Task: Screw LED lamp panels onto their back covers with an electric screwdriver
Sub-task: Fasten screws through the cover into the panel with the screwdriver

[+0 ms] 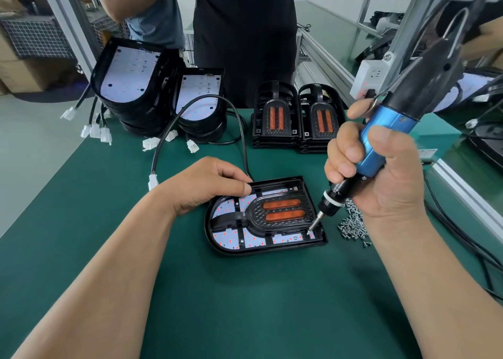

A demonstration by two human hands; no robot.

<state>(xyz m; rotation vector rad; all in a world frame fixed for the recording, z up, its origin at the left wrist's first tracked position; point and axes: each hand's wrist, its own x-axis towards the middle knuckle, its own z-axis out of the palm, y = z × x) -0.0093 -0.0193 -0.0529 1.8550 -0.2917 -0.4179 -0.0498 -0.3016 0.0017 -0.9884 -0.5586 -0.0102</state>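
At lower centre of the frame the LED lamp panel [265, 217] lies in its black back cover [217, 247] on the green table [190, 304]. The left hand [206, 187] holds the cover's upper-left rim, thumb on the board. The right hand [381, 173] is wrapped round the electric screwdriver [381, 138], its bit at the lower-right corner. The assembly is probably light, stiff plastic that slides easily, so grip the rim, not the LEDs.

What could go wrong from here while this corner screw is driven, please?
The electric screwdriver, gripped by the right hand, leans; its bit may slip off the corner screw and scratch the lamp. The left hand holds only the lamp's far edge, so it might twist. The loose screws nearby could scatter.
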